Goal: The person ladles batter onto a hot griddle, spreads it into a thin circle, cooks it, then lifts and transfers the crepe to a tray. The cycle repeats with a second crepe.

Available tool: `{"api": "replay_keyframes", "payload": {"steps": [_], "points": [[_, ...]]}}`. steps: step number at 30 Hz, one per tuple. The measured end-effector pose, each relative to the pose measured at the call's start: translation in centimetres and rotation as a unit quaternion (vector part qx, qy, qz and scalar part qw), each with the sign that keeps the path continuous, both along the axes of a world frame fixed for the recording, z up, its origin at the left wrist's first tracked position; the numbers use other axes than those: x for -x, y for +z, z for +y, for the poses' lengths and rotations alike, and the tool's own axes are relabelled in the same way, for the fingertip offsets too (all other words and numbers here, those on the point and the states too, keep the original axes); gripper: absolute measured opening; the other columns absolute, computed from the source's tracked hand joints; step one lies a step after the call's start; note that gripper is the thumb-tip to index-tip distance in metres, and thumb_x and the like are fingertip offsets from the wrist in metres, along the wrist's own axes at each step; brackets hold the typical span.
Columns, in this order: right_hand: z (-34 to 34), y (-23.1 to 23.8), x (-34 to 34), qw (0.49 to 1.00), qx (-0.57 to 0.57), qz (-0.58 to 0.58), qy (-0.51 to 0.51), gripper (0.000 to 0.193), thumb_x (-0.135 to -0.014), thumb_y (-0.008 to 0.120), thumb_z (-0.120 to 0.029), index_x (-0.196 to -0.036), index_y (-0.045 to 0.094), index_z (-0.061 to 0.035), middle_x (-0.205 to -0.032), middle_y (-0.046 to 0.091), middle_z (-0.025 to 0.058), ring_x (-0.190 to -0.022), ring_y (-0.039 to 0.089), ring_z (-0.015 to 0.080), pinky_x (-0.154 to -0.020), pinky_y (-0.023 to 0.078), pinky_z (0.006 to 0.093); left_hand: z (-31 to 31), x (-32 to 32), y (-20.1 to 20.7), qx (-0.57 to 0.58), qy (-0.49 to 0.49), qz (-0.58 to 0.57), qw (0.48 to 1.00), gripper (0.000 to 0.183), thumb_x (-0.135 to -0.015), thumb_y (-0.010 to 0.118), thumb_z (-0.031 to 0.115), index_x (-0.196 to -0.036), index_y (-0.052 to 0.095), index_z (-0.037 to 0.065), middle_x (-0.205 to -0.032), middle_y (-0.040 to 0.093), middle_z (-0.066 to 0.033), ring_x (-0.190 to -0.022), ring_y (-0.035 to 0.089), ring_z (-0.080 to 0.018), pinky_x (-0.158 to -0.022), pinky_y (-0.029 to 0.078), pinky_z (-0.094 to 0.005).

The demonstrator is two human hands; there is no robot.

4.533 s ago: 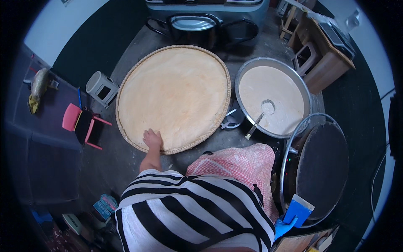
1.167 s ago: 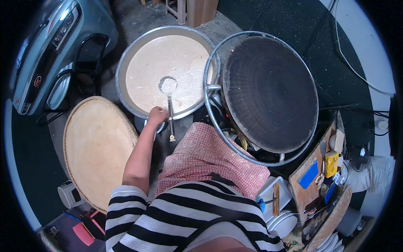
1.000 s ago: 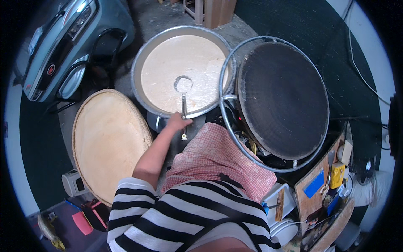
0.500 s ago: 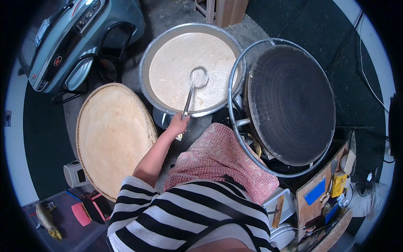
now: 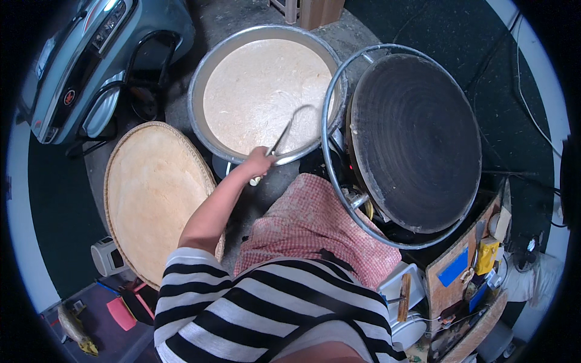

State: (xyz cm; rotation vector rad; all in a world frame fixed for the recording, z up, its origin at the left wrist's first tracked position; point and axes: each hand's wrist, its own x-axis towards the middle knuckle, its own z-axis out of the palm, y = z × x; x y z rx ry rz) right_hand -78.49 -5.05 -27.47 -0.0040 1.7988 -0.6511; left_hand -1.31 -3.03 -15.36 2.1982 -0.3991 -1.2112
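Observation:
My left hand (image 5: 259,162) is closed round the handle of a ladle (image 5: 282,134). The ladle's bowl is dipped in the pale beige batter (image 5: 254,91), so that only part of its curved rim shows. A wide round metal basin (image 5: 198,126) holds this batter in front of me. To its right lies a large dark round griddle (image 5: 417,145), its surface bare, with a metal ring frame (image 5: 327,154) around it. At my left, a round woven tray (image 5: 109,199) carries a broad pale flatbread sheet (image 5: 157,199). No part of my right hand shows.
A light blue scooter (image 5: 109,60) stands at the far left, and a wooden stool (image 5: 287,11) behind the basin. Near right is a wooden board (image 5: 442,293) with a yellow packet (image 5: 487,255). A pink dustpan-like object (image 5: 121,313) lies at lower left.
The ladle's bowl has moved right and down into the batter, toward the basin's griddle side. My left hand still grips the handle. The whole view has shifted slightly.

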Motion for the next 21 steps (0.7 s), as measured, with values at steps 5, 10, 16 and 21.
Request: {"api": "replay_keyframes", "payload": {"steps": [5,10,16,21], "points": [[0.2,0.3,0.5,1.000,-0.007,0.005,0.004,0.027,-0.089,0.046,-0.027,-0.066,0.052,-0.0152,-0.050,0.045,-0.0038,-0.040,0.038,0.0114,-0.042,0.030,0.0242,-0.6,0.8,-1.3,0.074,0.021,-0.317,0.945,0.035,-0.083,0.052,0.020,-0.105,0.053,-0.008,-0.080,0.060,-0.0292,-0.077,0.061,-0.0406,-0.069,0.048,-0.0448],[0.3,0.5,1.0,1.000,-0.003,0.007,0.006,0.026,-0.089,0.047,-0.027,-0.066,0.053,-0.0148,-0.049,0.045,-0.0038,-0.040,0.037,0.0114,-0.042,0.030,0.0244,-3.1,1.6,-6.7,0.033,-0.013,-0.120,0.992,0.025,-0.086,0.051,0.022,-0.094,0.052,-0.002,-0.071,0.059,-0.0187,-0.063,0.059,-0.0311,-0.054,0.048,-0.0390],[0.9,0.3,2.2,1.000,-0.012,0.020,0.018,0.027,-0.089,0.048,-0.032,-0.069,0.054,-0.0149,-0.048,0.046,-0.0039,-0.040,0.037,0.0107,-0.041,0.029,0.0251,-0.3,1.1,-6.1,0.185,0.267,0.500,0.803,0.016,-0.092,0.046,0.022,-0.095,0.050,0.007,-0.062,0.043,0.0025,-0.044,0.035,-0.0047,-0.036,0.031,-0.0176],[1.2,0.5,3.9,0.999,0.033,-0.007,0.018,0.025,-0.089,0.049,-0.033,-0.072,0.054,-0.0151,-0.048,0.047,-0.0043,-0.040,0.039,0.0102,-0.041,0.028,0.0246,1.5,2.0,-4.3,0.246,0.285,0.573,0.728,0.023,-0.094,0.044,0.024,-0.109,0.048,0.007,-0.062,0.041,0.0032,-0.044,0.035,-0.0045,-0.036,0.030,-0.0179]]}}
